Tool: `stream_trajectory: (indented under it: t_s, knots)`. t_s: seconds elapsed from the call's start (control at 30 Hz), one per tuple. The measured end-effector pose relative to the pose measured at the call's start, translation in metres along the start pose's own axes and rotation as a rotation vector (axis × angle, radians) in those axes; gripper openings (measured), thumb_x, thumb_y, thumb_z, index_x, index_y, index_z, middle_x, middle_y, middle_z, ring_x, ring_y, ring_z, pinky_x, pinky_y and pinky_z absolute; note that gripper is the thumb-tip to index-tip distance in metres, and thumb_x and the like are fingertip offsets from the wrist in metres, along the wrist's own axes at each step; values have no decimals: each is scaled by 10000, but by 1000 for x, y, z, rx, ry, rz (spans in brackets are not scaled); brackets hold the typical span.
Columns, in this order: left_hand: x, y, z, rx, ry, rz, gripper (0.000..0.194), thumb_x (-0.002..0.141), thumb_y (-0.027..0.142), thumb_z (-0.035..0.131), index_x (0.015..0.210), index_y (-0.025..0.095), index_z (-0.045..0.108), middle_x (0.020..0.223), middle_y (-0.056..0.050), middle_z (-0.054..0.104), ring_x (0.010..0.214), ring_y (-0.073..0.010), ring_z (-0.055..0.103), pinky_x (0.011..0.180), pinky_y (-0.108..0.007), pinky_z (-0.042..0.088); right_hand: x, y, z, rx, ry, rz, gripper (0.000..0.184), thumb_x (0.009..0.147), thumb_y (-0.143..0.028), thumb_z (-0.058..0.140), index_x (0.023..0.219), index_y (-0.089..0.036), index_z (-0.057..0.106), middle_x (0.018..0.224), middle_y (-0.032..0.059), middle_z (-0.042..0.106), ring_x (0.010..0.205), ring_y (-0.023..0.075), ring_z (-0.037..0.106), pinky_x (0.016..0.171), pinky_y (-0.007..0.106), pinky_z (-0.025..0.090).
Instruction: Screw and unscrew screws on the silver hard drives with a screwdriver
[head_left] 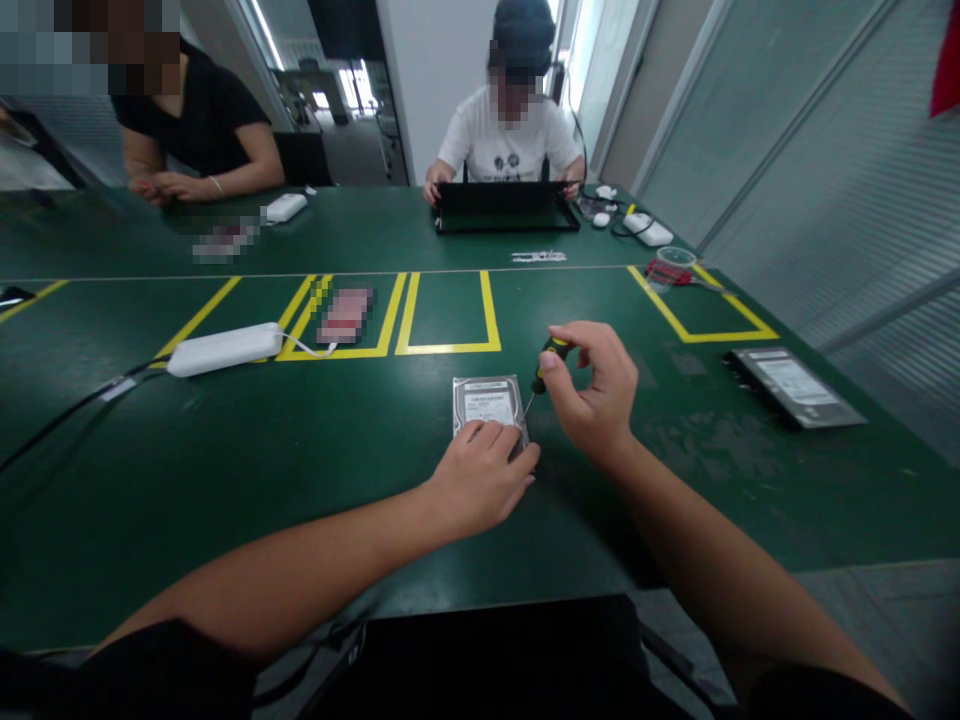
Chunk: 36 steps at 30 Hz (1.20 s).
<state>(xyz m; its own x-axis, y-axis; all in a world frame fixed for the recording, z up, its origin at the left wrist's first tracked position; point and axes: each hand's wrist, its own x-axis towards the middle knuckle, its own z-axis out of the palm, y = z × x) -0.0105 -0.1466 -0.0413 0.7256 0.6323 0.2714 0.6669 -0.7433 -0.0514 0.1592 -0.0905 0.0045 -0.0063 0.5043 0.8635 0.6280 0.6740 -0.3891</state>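
Note:
A silver hard drive (486,400) with a white label lies flat on the green table. Over its near part rests my left hand (486,470), fingers curled round the drive's edge and hiding that end. My right hand (596,390) is closed on a black and yellow screwdriver (553,360), thumb on one side and fingers at the top. The screwdriver tilts, its tip down at the drive's right edge near my left fingers. Whether the tip sits in a screw is too small to tell.
A second drive (802,385) lies to the right, a clear cup (675,265) beyond it. Left are a white power strip (225,348) and a blurred phone (345,315). Yellow tape (448,348) marks the green table (337,450). Across sit two people, one holding a black panel (506,207).

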Motion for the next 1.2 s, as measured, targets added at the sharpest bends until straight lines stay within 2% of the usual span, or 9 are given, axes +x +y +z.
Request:
stream_trajectory:
  t_s: [0.13, 0.33, 0.43, 0.63, 0.73, 0.93, 1.1, 1.2]
  knots:
    - [0, -1, 0, -5, 9, 0, 302, 919, 359, 532, 1177, 213, 594, 1049, -107, 593, 959, -275, 529, 828, -428, 405, 1, 0, 1, -5, 26, -19, 180, 811, -242, 664, 991, -227, 649, 884, 33, 656, 835, 173, 613, 712, 338, 507]
    - [0, -1, 1, -6, -1, -4, 296, 923, 356, 524, 1174, 217, 598, 1054, -103, 592, 954, -272, 527, 830, -430, 403, -5, 1, 0, 74, -6, 53, 277, 870, -174, 518, 1125, -235, 610, 1013, 37, 720, 878, 178, 646, 723, 352, 504]
    - [-1, -1, 1, -3, -2, -1, 302, 925, 358, 518, 1185, 222, 591, 1071, -102, 591, 958, -274, 526, 829, -430, 403, -5, 0, 0, 92, -18, 78, 260, 887, -185, 494, 1113, -230, 613, 1044, 46, 708, 894, 176, 641, 714, 345, 499]
    - [-1, -1, 0, -1, 3, 0, 302, 930, 359, 508, 1184, 218, 589, 1068, -103, 591, 958, -275, 526, 835, -433, 404, 0, 1, 1, 12, 23, -11, 191, 802, -263, 677, 981, -210, 640, 894, 39, 643, 860, 180, 609, 715, 340, 499]
    - [-1, -1, 0, -6, 12, 3, 295, 926, 351, 516, 1176, 214, 590, 1060, -103, 591, 958, -271, 526, 838, -429, 404, 0, 1, 1, 17, 16, 7, 170, 834, -217, 618, 1002, -213, 648, 913, 40, 680, 858, 176, 624, 730, 343, 506]
    - [0, -1, -1, -1, 12, 2, 284, 919, 349, 530, 1159, 211, 592, 1039, -101, 596, 951, -267, 529, 830, -423, 404, -4, 0, 0, 132, -38, 66, 288, 906, -173, 457, 1130, -236, 627, 1070, 53, 707, 937, 179, 647, 770, 360, 523]
    - [0, 0, -2, 2, 6, -3, 282, 925, 348, 519, 1161, 209, 587, 1055, -106, 594, 955, -271, 526, 833, -431, 399, -1, 0, 0, 33, -13, 7, 213, 833, -284, 633, 1038, -231, 656, 928, 48, 639, 865, 182, 611, 709, 348, 507]
    - [0, 0, -1, 2, 3, -5, 284, 923, 351, 524, 1162, 210, 586, 1053, -104, 593, 963, -273, 525, 835, -430, 398, -1, 1, 2, 9, -4, 10, 204, 833, -268, 640, 1034, -236, 659, 903, 41, 644, 847, 176, 610, 723, 351, 511]
